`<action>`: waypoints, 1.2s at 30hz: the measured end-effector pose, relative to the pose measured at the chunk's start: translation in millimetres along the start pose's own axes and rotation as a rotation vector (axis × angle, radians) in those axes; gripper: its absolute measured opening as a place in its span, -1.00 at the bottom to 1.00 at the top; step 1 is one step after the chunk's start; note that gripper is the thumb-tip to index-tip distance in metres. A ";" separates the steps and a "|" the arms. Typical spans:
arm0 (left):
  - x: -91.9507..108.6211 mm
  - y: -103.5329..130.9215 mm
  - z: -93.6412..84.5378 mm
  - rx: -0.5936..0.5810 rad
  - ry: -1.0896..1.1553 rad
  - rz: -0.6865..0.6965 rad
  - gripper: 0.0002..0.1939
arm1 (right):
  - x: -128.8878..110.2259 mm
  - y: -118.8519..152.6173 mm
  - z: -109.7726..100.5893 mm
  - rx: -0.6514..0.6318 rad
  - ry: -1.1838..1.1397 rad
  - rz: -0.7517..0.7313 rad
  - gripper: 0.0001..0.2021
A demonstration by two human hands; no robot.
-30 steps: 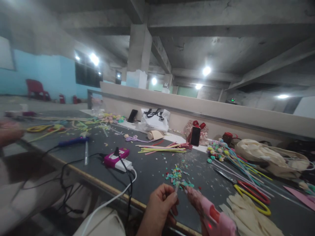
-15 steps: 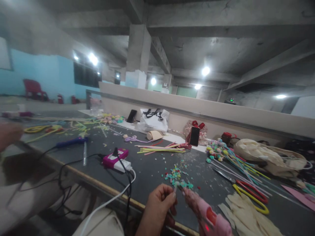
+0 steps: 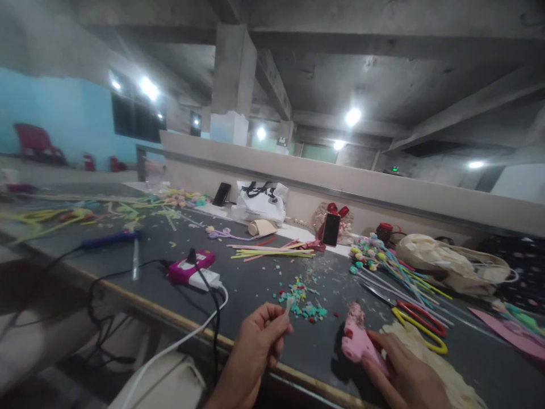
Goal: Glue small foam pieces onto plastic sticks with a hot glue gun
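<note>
My left hand is closed in a pinch near the table's front edge. A small pale, thin strip sticks up from between its thumb and finger; its kind is unclear. My right hand is closed on the handle of a pink glue gun with a crusted, stained nozzle end that points away from me. The gun is low over the tabletop, and its shadow falls to the left. Beyond my left hand lies a scattered heap of small teal, red and yellow bits.
Long scissors with red and yellow handles lie right, beside a cream glove. Fuzzy stems lie mid-table. A purple power strip trails cables over the front edge. A purple glue gun lies left. A phone leans at the back.
My right hand has moved the pink glue gun rightward, away from my left hand, and turned it. My left hand has shifted slightly left, still pinching the strip. The camera view has turned slightly.
</note>
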State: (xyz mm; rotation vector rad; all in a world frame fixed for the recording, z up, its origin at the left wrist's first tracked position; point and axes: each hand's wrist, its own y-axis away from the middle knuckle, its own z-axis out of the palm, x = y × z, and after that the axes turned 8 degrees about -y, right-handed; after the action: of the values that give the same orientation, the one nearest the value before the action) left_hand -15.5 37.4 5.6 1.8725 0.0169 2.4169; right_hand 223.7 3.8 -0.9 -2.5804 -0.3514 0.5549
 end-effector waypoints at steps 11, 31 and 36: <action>-1.1 -1.0 -2.2 -0.021 0.039 -0.008 -0.84 | -0.7 -27.2 0.2 -0.056 0.241 -0.159 -0.79; 2.6 6.0 -2.9 -0.026 0.022 0.001 -0.88 | -23.8 -128.1 33.8 -0.522 0.140 -0.273 -0.78; 0.7 3.6 1.4 -0.011 -0.012 -0.020 -0.88 | -44.9 -119.6 49.9 -0.547 0.150 -0.269 -0.81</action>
State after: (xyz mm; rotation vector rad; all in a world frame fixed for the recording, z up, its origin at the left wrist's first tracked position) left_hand -14.5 33.8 6.9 1.8723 0.0208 2.3881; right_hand 144.5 110.6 32.9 -2.9908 -0.8851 0.1794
